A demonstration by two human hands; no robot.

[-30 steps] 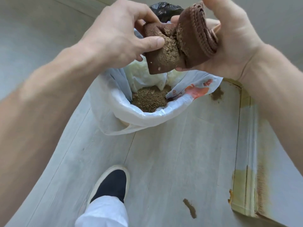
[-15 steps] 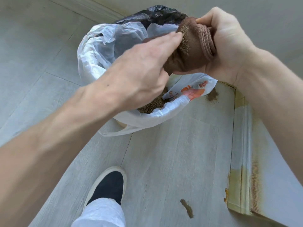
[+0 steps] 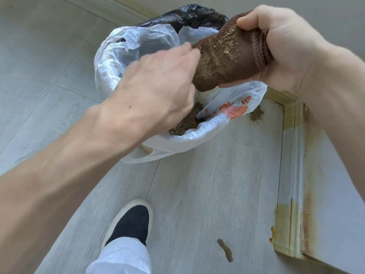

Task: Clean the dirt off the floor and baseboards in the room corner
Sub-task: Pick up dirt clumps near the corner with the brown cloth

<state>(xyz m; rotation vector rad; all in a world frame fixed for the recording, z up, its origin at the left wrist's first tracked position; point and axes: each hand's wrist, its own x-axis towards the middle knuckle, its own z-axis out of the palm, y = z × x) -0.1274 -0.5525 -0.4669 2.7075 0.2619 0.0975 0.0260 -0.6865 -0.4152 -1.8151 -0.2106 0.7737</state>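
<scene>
Gripping cloth (image 3: 227, 62) — right hand (image 3: 284, 50) fingers curled round it.

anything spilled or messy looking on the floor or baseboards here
Yes. A small pile of dirt lies on the floor just outside the white bag, near the corner. A dark smear marks the floor nearer the shoe. The baseboard shows yellowish-brown staining, heaviest at its near end.

We hold the cloth (image 3: 223, 58) over the bag (image 3: 177, 139), right hand (image 3: 276, 50) to its right, left hand (image 3: 158, 84) to its left. Dirt (image 3: 183, 125) lies in the bag. The baseboard (image 3: 294, 175) runs along the floor (image 3: 207, 184) to the right; our shoe (image 3: 130, 224) stands nearer.
</scene>
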